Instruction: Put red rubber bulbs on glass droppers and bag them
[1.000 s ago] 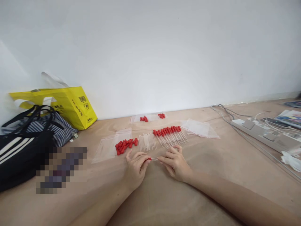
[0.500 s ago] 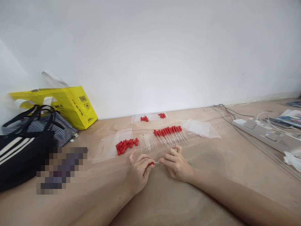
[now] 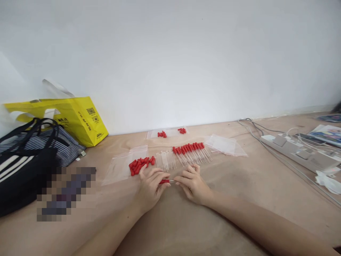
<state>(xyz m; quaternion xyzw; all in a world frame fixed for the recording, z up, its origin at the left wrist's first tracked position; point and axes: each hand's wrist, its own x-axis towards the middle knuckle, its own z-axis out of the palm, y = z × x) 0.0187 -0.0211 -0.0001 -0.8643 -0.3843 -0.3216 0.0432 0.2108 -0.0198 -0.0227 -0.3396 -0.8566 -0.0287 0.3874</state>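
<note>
My left hand (image 3: pixel 151 185) pinches a red rubber bulb (image 3: pixel 164 181) between thumb and fingers. From the bulb's right end a thin clear dropper tube (image 3: pixel 172 181) runs to my right hand (image 3: pixel 193 185), whose fingertips are closed on it. Just beyond my hands lies a row of clear tubes with red bulbs on their ends (image 3: pixel 190 151). Left of that row are bare clear tubes (image 3: pixel 165 160), then a pile of loose red bulbs (image 3: pixel 139 165) near my left fingers. How deep the held tube sits in the bulb is hidden.
Clear zip bags (image 3: pixel 117 169) lie at the left, with more bags (image 3: pixel 226 145) at the right. Another bag with red bulbs (image 3: pixel 162 134) is by the wall. A yellow bag (image 3: pixel 87 124) and black bag (image 3: pixel 26 181) stand left; a power strip (image 3: pixel 301 153) and cables are right.
The view has shifted slightly. More of the red bulb now shows beyond my left fingertips, and my two hands are a little closer together, still on the bulb and tube.
</note>
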